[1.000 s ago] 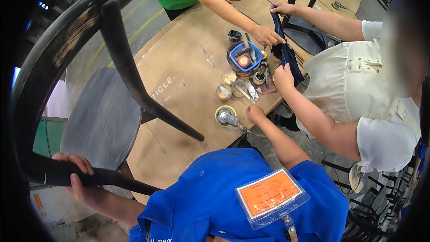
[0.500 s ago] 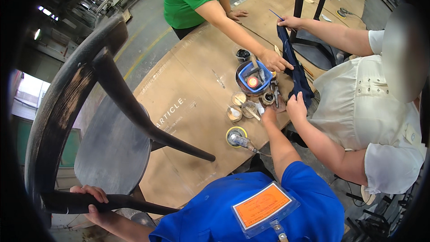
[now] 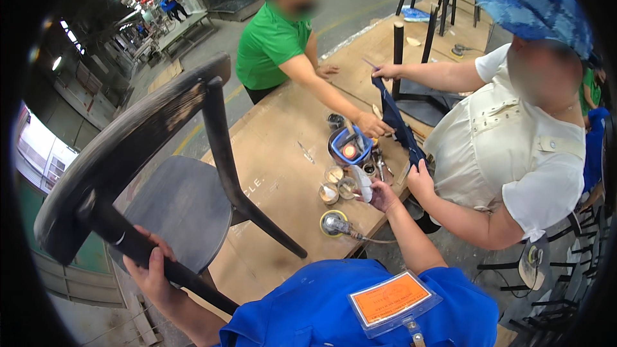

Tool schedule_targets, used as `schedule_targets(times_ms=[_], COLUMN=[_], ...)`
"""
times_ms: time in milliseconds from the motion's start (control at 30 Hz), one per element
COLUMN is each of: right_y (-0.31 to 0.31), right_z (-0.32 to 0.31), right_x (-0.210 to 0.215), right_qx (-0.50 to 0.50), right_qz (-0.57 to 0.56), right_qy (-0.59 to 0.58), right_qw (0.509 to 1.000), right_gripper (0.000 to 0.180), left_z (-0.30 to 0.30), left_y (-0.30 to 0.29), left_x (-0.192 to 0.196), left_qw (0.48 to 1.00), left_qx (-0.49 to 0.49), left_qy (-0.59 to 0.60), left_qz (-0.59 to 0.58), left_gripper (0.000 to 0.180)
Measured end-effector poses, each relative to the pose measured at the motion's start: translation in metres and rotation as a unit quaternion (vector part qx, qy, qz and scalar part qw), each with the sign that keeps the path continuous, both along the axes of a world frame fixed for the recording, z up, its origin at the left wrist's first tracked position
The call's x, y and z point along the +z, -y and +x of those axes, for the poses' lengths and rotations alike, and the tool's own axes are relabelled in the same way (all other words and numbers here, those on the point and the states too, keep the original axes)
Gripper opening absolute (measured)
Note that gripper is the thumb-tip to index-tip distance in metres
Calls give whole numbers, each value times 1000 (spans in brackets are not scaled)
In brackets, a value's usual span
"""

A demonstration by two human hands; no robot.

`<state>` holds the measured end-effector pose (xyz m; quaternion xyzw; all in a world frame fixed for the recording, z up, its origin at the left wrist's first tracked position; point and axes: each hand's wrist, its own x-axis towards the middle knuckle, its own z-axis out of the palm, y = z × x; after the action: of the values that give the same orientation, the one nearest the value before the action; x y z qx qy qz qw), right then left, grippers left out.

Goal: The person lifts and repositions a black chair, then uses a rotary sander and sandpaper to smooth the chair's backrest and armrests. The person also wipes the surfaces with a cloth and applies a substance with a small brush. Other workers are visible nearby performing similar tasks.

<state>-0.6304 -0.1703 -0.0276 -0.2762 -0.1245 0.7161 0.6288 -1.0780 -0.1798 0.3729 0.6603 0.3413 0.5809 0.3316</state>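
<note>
My left hand (image 3: 151,265) is wrapped round a post of the dark wooden chair (image 3: 177,193), which stands at the left. A pale, bare-wood patch (image 3: 173,115) shows on its curved backrest. My right hand (image 3: 384,196) grips a thin, whitish piece (image 3: 363,183) over the table's near edge; its exact kind does not show. Close beside that hand are cups of pale paste (image 3: 329,193) with stirring sticks, a jar of dark liquid (image 3: 369,169) and a spray gun (image 3: 382,168).
A round sander (image 3: 334,223) with a hose lies on the cardboard-covered table (image 3: 276,141). Behind the cups sits a blue basket (image 3: 353,162) of tools. Across the table a person in green (image 3: 273,51) reaches in; at right a person in white (image 3: 495,148) holds dark blue cloth (image 3: 400,122).
My right hand has lifted off the table with the whitish piece in it. The view has shifted and the chair appears tilted differently, my left hand still on its post.
</note>
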Motion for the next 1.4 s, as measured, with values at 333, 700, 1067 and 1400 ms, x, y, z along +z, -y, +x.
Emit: schedule_targets(times_ms=[333,700,1067,1400], right_y=[-24,5,-14,-16], right_z=[-108,-249,-271,-281], right_x=[253,444,453,450], right_qx=[23,-398,-411,-431], right_qz=[277,541,534,503], right_qy=[147,658,686,674], right_qw=[949,341,273,326], right_gripper=[41,54,55,62], left_z=[7,6,-6,-3], left_y=[-8,-16,-3,-9], left_x=[23,27,29,30], left_qw=[999,995,996,995], left_qx=[15,-1,27,34], left_qy=[-41,-97,-82,-89], left_qz=[-30,33,17,24], left_gripper=[37,38,34,36])
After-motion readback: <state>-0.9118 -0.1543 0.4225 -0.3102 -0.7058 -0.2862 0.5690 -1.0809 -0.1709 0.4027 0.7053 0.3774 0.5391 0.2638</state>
